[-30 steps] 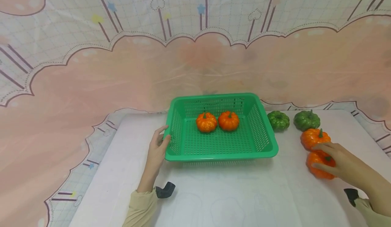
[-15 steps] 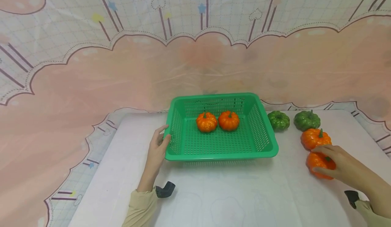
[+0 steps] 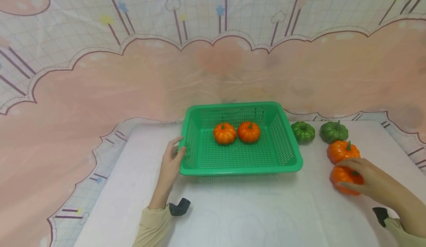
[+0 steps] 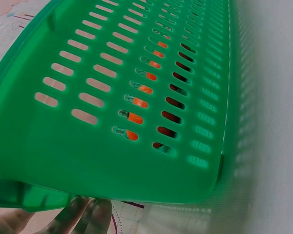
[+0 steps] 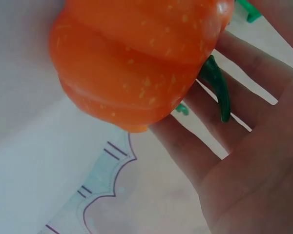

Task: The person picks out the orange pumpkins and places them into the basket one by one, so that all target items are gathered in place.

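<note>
My left hand [image 3: 171, 163] holds the left rim of a green perforated plastic basket [image 3: 239, 171], thumb over the rim and fingers outside; the left wrist view shows fingertips by the basket wall [image 4: 107, 165]. Two orange pumpkins [image 3: 225, 134] sit inside it. At the right, my right hand [image 3: 372, 178] grips the nearest orange pumpkin [image 3: 340, 176] from its right side, thumb on the near side and fingers on the far side. Up close in the right wrist view, this orange pumpkin [image 5: 132, 63] has pale flecks and a curved green stem [image 5: 218, 87].
Just behind the gripped one lies another orange pumpkin [image 3: 342, 151]. Two green pumpkins [image 3: 303, 131] sit along the back, right of the basket. A white cloth [image 3: 239, 217] covers the table, and a patterned curtain [image 3: 213, 73] hangs behind it.
The right hand has shifted slightly left and its fingers have closed in on the nearest pumpkin, which has moved a little left with it. The left hand and basket stay in place.
</note>
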Demonstrator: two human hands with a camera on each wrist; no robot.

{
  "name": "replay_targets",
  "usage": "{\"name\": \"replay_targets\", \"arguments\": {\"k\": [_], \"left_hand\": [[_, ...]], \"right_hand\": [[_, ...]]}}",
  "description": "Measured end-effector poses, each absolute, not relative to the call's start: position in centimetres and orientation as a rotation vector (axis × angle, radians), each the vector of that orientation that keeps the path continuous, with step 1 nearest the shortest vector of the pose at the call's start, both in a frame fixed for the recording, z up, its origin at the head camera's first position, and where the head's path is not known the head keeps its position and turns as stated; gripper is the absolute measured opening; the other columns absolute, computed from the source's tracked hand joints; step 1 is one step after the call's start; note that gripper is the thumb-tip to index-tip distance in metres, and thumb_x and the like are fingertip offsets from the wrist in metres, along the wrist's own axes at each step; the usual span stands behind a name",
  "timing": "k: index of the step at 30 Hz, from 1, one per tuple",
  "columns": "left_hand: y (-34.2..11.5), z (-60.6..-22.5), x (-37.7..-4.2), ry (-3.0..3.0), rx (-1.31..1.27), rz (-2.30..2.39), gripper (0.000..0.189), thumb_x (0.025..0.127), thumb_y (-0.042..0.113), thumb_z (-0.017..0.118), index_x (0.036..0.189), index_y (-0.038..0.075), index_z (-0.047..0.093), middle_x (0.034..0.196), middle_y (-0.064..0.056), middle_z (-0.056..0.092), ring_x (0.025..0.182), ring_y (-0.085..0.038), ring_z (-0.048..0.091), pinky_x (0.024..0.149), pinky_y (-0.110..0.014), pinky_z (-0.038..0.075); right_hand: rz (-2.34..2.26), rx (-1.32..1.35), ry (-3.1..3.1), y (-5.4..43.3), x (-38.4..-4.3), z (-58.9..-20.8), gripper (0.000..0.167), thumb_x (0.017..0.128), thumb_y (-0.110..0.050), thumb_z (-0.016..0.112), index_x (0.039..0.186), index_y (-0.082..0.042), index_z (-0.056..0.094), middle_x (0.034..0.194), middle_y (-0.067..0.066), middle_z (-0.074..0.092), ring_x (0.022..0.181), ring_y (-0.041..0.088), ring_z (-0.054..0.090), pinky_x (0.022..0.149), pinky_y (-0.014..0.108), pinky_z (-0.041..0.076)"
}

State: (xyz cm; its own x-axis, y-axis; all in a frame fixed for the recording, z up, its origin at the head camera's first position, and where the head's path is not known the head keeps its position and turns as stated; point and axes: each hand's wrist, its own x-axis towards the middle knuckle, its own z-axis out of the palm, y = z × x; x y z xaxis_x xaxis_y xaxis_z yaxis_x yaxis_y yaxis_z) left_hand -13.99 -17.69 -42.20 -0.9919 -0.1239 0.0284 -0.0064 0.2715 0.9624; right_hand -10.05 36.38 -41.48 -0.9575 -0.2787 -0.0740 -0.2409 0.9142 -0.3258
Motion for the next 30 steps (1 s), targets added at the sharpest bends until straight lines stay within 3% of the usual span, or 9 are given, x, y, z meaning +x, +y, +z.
{"name": "replay_targets", "arguments": {"k": [16, 19, 23, 26, 30], "left_hand": [[-17.7, -42.1, -14.0, -2.424, 0.134, -1.845, 0.045, 0.106, 0.028, 0.049, 0.149, 0.020, 0.040, 0.132, -0.019, 0.057, 0.114, -0.034, 0.064, 0.085, -0.037, 0.058], [-17.7, -42.2, -14.0, -2.429, 0.134, -1.839, 0.045, 0.106, 0.028, 0.049, 0.149, 0.021, 0.040, 0.132, -0.019, 0.057, 0.114, -0.034, 0.063, 0.085, -0.038, 0.058], [-17.8, -42.3, -14.0, -2.436, 0.123, -1.825, 0.045, 0.106, 0.028, 0.048, 0.149, 0.020, 0.039, 0.133, -0.020, 0.057, 0.115, -0.035, 0.063, 0.088, -0.040, 0.057], [-17.7, -42.3, -14.0, -2.437, 0.113, -1.820, 0.045, 0.106, 0.028, 0.048, 0.149, 0.019, 0.039, 0.133, -0.020, 0.057, 0.116, -0.035, 0.063, 0.088, -0.041, 0.057], [-17.7, -42.3, -14.0, -2.433, 0.112, -1.827, 0.045, 0.106, 0.028, 0.048, 0.149, 0.019, 0.039, 0.133, -0.020, 0.057, 0.116, -0.035, 0.063, 0.088, -0.040, 0.058]], "right_hand": [[-0.515, -0.653, 3.103, 34.1, -10.9, -39.7, 0.056, 0.075, -0.032, 0.088, 0.118, -0.003, 0.067, 0.121, 0.020, 0.061, 0.110, 0.038, 0.055, 0.088, 0.062, 0.047], [-0.516, -0.691, 3.129, 33.7, -11.0, -39.3, 0.052, 0.075, -0.031, 0.088, 0.116, -0.005, 0.068, 0.119, 0.016, 0.062, 0.109, 0.034, 0.054, 0.088, 0.055, 0.049], [-0.503, -0.743, 3.172, 33.2, -11.3, -38.9, 0.045, 0.075, -0.032, 0.088, 0.111, -0.011, 0.070, 0.117, 0.009, 0.062, 0.106, 0.026, 0.054, 0.086, 0.032, 0.046], [-0.513, -0.776, 3.166, 33.0, -11.6, -38.5, 0.045, 0.074, -0.030, 0.088, 0.111, -0.010, 0.071, 0.117, 0.012, 0.061, 0.105, 0.029, 0.056, 0.086, 0.035, 0.049], [-0.523, -0.772, 3.135, 32.7, -11.9, -37.9, 0.048, 0.076, -0.027, 0.087, 0.114, -0.005, 0.069, 0.120, 0.019, 0.060, 0.106, 0.038, 0.056, 0.084, 0.060, 0.051]]}}
